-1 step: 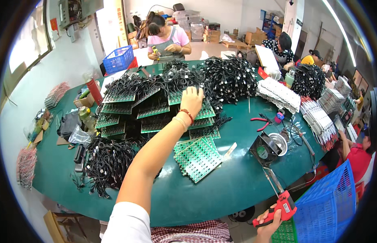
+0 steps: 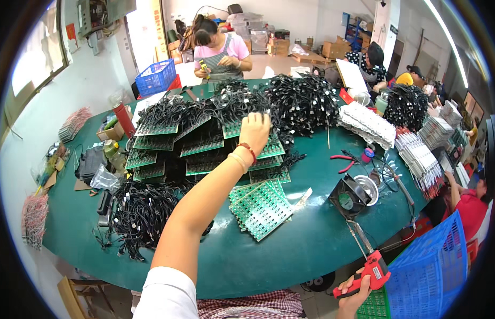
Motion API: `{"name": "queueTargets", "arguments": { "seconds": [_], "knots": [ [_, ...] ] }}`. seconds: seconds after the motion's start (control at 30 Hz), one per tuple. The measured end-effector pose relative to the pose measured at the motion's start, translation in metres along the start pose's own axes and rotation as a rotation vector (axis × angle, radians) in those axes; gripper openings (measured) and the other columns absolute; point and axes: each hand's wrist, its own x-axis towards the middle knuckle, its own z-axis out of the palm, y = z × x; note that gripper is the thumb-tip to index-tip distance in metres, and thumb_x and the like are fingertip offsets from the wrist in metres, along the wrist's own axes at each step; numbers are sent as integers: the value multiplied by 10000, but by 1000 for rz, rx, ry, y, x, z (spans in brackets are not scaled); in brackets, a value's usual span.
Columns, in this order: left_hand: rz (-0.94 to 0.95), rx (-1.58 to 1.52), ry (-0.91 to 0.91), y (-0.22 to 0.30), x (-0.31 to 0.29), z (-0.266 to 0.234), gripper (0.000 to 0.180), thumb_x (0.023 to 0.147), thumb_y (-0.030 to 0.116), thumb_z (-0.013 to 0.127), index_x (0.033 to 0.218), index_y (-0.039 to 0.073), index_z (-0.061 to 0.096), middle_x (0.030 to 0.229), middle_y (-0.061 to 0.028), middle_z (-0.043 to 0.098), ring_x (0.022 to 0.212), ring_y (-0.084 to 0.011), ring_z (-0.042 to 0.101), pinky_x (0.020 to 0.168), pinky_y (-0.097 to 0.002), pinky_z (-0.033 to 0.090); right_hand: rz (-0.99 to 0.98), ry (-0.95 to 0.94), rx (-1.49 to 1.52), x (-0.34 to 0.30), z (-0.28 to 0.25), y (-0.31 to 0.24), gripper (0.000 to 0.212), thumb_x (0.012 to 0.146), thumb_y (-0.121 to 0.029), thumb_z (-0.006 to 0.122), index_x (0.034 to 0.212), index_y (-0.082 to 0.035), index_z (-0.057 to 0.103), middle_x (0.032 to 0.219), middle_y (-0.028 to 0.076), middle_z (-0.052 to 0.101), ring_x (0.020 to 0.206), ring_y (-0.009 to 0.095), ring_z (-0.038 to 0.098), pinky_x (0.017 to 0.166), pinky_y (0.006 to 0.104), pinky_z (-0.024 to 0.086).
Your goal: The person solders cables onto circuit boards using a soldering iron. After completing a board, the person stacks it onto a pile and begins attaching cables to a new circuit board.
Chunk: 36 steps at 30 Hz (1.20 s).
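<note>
My left hand reaches across the table to the stacked green circuit boards with black cables heaped on top. Its fingers are curled down at the cables; what they grip, if anything, is hidden. At the lower right, my right hand is wrapped round the red handle of a soldering gun, whose long metal tip points up toward a small black fan. Below my left wrist lie several bare green circuit board panels, overlapping in a loose pile.
Black cable bundles lie left of my forearm, with another heap behind. Red-handled pliers, a metal bowl and white strips are on the right. A blue crate stands beside my right hand. A co-worker sits opposite.
My left hand has shifted very slightly to the right over the stack. The soldering gun stays in my right hand almost unmoved.
</note>
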Motion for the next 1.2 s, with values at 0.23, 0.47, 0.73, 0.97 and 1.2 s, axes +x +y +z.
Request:
{"name": "queueTargets", "arguments": {
  "seconds": [0.23, 0.47, 0.73, 0.97, 1.2],
  "knots": [
    [45, -69, -191, 1, -3, -12, 512, 818, 384, 603, 1194, 46, 526, 993, -111, 532, 920, -246, 489, 753, -350, 416, 15, -6, 15, 10, 29, 7, 317, 955, -377, 452, 988, -63, 466, 545, 34, 467, 358, 111, 394, 374, 256, 390],
    [-68, -107, -302, 14, -31, -47, 910, 704, 610, 649, 1427, 162, 324, 1415, -203, 354, 1321, -409, 284, 997, -706, 181, -10, -32, 16, 2, 27, 0, 333, 953, -391, 451, 994, -62, 476, 553, 34, 474, 364, 110, 392, 379, 251, 381],
    [-32, -108, -300, 9, -44, -27, 902, 714, 530, 691, 1444, 185, 288, 1439, -171, 341, 1333, -341, 305, 966, -704, 245, -35, -20, 56, -12, 20, -8, 341, 957, -400, 450, 999, -62, 479, 562, 29, 481, 371, 103, 391, 393, 253, 387],
    [-32, -240, -175, 32, -82, -91, 858, 712, 479, 700, 1407, 122, 347, 1487, -183, 236, 1385, -371, 184, 1025, -685, 172, -13, -22, 53, -20, 13, -10, 353, 966, -394, 441, 1050, -53, 482, 574, 30, 484, 380, 99, 399, 393, 244, 385],
    [-137, -571, -933, 65, -190, -123, 998, 656, 603, 680, 1443, 123, 299, 1509, -245, 154, 1347, -552, 104, 929, -788, 149, 28, -137, 103, -6, 36, -11, 375, 969, -405, 430, 1081, -50, 480, 586, 30, 469, 404, 106, 406, 433, 250, 405]
  ]
}}
